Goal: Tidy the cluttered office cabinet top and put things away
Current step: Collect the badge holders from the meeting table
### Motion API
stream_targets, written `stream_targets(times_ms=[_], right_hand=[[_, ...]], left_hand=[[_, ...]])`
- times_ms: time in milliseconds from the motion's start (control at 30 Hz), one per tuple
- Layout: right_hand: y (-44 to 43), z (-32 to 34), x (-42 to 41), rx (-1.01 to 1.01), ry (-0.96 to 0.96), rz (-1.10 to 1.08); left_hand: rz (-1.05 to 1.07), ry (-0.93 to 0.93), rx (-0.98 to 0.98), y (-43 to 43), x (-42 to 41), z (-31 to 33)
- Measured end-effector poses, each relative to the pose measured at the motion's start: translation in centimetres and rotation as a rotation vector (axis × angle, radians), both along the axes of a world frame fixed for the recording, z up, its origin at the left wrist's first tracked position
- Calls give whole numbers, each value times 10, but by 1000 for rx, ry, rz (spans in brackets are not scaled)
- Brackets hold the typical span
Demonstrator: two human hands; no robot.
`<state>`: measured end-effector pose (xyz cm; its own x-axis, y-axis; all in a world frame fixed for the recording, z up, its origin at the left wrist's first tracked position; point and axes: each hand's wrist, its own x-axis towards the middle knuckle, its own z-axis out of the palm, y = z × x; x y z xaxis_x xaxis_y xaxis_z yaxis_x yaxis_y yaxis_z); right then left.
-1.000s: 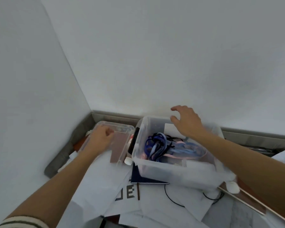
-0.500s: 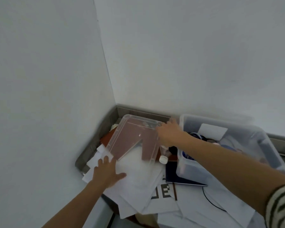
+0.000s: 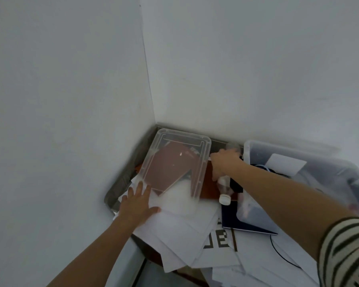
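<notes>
The left hand (image 3: 138,204) lies flat with fingers spread and presses on the papers (image 3: 180,230). The right hand (image 3: 224,162) is at the right edge of the clear tray (image 3: 182,136), but it is blurred, so I cannot tell if it grips. The tray sits in the corner of the cabinet top (image 3: 120,187), and a bin (image 3: 344,183) stands near it. I judge the task is at an early stage: papers, a bottle (image 3: 224,196) and a notebook (image 3: 236,222) lie loose.

Clear glossy plastic lid (image 3: 179,160); translucent plastic bin (image 3: 311,183); matt white paper sheets (image 3: 182,228); smooth brown board (image 3: 168,170).
</notes>
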<state>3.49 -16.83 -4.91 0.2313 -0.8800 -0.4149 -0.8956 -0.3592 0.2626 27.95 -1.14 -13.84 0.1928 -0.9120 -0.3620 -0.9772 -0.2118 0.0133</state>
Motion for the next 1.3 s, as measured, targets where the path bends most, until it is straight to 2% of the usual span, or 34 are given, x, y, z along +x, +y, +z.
stream_targets(times_ms=[33,100,167,200,267,300,333,433,467,500,600,633,700,800,867,1000,1067,1167,1233,1300], right_hand=[[-1,3,-3,5,-40,35],[-6,13,-11,-13,-235,23],[-12,28,-26,-152,-424,-38],[-17,35,-34,-244,-443,-75],[-26,45,-56,-341,-313,-161],[-31,46,-68,-299,-274,-228],[-33,47,-81,-210,-315,-292],[-37,57,-112,65,-787,-429],[-37,62,-121,112,-864,-450],[-38,66,-131,138,-845,-449],[-37,56,-157,-1,-426,-378],[-35,47,-165,-71,-346,-353],[-32,37,-172,-157,-377,-331],[-19,49,-173,-111,-535,-330],[-8,54,-172,-90,-572,-268],[20,42,-160,-59,-528,-57],[34,38,-164,-124,-534,-17],[50,37,-202,-318,-490,-109],[63,39,-243,-466,-443,-211],[81,43,-289,-506,-386,-357]], left_hand=[[-3,2,-3,-2,1,1],[-3,2,-15,-5,1,6],[-2,13,-42,-10,0,11],[15,46,-56,-12,0,12],[116,189,-123,-16,-1,15],[181,265,-164,-16,-1,17],[230,307,-195,-16,-3,18],[237,222,-196,-14,-5,14],[222,196,-197,-13,-5,12],[213,180,-195,-12,-5,11],[204,146,-208,-10,-7,12],[195,121,-217,-9,-9,14],[164,73,-230,-7,-15,16],[117,61,-265,0,-33,18],[99,107,-324,1,-50,22],[44,345,-440,3,-100,43],[46,527,-480,10,-127,56],[72,808,-455,28,-175,78],[95,895,-392,40,-204,87],[166,954,-323,52,-230,87]])
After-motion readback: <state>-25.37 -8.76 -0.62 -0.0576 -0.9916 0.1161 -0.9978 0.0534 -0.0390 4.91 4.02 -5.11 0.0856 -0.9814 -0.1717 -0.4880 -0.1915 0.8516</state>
